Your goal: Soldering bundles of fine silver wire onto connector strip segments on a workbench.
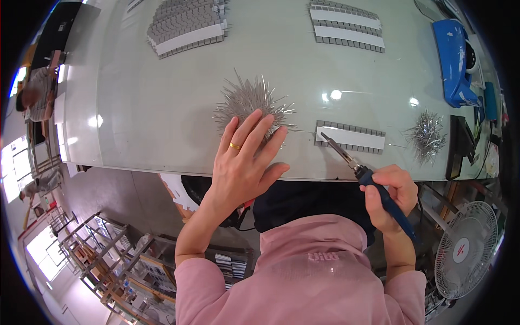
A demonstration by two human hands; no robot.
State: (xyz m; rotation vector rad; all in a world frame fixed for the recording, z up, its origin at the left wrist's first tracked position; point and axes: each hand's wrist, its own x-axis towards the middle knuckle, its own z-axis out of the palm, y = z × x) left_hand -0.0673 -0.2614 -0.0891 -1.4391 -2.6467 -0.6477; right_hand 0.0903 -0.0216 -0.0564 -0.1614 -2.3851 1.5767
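On table (162,108): left hand (244,157) touching pin pile (250,103); right hand (390,195) gripping soldering iron (368,179).

pale glossy table (162,108) | white fan (466,249) right | metal shelving (108,260) | bright windows (11,162)

Left hand (244,157): flat on the table (151,108), fingertips on the near edge of the pile of metal pins (252,100).
Right hand (391,195): off the table's near edge, gripping the soldering iron (368,179).
Iron tip: on the left end of the near strip of parts (351,137), right of the pin pile.
Second pin pile (427,135): right of that strip.
Far strips (346,26): behind the near strip.
Stacked strips (187,24): far left.
Fan (466,250): below the table, right.
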